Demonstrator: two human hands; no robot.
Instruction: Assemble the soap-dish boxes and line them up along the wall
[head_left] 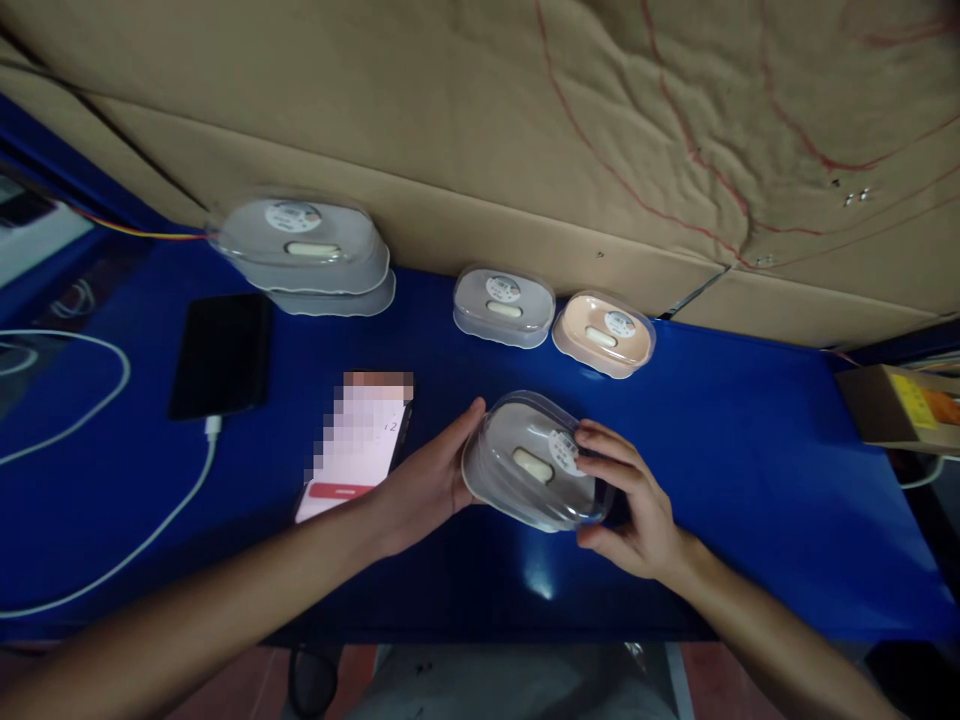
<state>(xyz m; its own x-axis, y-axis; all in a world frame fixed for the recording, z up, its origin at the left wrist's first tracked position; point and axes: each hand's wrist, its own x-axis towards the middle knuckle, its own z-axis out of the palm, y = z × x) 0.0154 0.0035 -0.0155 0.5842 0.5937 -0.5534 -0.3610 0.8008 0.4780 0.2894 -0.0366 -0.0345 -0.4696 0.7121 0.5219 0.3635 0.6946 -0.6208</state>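
At left grip, a clear-lidded grey box gleams.

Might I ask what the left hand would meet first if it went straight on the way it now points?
The left hand would first meet the held grey case, which it appears to touch.

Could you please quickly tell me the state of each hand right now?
Left hand: holding the gray box at its left end.
Right hand: holding the same gray box at its right end.
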